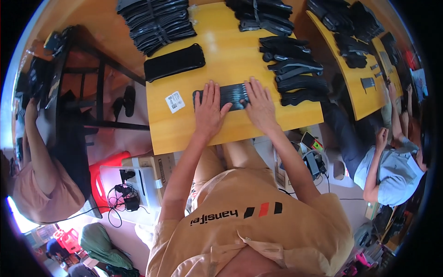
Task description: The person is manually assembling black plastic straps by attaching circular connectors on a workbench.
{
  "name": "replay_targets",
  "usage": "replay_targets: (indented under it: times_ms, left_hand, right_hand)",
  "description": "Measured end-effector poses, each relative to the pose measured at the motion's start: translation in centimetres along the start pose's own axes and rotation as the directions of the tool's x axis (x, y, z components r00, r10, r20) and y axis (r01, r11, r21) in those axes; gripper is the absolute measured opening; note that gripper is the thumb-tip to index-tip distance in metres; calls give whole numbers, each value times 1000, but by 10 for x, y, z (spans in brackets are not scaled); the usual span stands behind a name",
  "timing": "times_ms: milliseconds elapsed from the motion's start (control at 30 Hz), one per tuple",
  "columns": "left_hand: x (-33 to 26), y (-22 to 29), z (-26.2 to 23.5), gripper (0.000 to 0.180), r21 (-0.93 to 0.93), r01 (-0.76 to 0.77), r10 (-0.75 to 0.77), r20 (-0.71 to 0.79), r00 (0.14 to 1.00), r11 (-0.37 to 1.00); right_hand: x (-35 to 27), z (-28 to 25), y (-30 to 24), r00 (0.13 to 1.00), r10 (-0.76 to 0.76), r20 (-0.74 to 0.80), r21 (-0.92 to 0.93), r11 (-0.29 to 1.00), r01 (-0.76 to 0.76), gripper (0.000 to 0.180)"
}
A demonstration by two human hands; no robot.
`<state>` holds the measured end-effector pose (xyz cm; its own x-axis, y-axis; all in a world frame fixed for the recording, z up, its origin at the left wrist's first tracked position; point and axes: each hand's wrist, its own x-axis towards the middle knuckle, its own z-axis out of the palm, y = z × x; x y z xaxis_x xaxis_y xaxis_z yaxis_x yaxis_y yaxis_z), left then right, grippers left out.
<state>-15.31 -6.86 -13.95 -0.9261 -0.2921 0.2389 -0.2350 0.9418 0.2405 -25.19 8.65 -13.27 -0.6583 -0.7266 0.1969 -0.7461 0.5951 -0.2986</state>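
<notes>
Both hands lie flat, fingers spread, on a dark flat packet (229, 96) in the middle of the yellow wooden table (184, 134). The left hand (210, 111) presses palm-down over the packet's left end, fingers pointing away from the person and thumb angled toward the middle; it grips nothing. The right hand (260, 105) is likewise released and flat on the packet's right end, its thumb touching the packet's lower edge. Between the two hands a strip of the packet shows, dark with a faint sheen like clear wrapping.

At the far left, beyond the table's edge, stands a dark metal-framed stand (87, 83). On the table, just left of the left hand, lies a small white square label (175, 101) with dark print, tilted slightly, apart from the packet. Farther up and left sits a long black rounded pad (174, 62), lying aslant, and behind it a tall pile of dark bundled packets (157, 23) at the table's far corner. Right of the hands, a column of black folded pieces (295, 69) runs from the far edge toward the near right corner, the nearest one just beside the right hand. Beyond it, a second yellow table (357, 99) bears more dark piles, where another person in a light blue shirt (392, 173) sits.
</notes>
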Motion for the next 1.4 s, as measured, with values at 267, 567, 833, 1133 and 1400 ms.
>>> replay_targets:
  times_ms: [267,567,833,1133,1400]
  left_hand:
    - [-2,-23,-33,40,-410,426,-526,-171,833,807]
    - [22,-13,-52,42,-152,698,-699,52,713,700]
    - [29,-3,-27,41,54,666,-656,-129,744,744]
    - [44,26,-62,33,-174,389,-425,-299,854,905]
    - [-21,92,-114,25,-380,-102,-72,-417,906,920]
  right_hand:
    - [-7,-11,16,930,273,-245,472,872,-132,42]
    - [-10,-7,24,895,303,-327,625,779,-35,31]
    - [-9,-6,24,883,311,-351,653,757,-7,30]
    - [-10,-5,26,870,362,-334,694,719,-32,35]
    - [-13,2,39,802,514,-303,873,488,17,29]
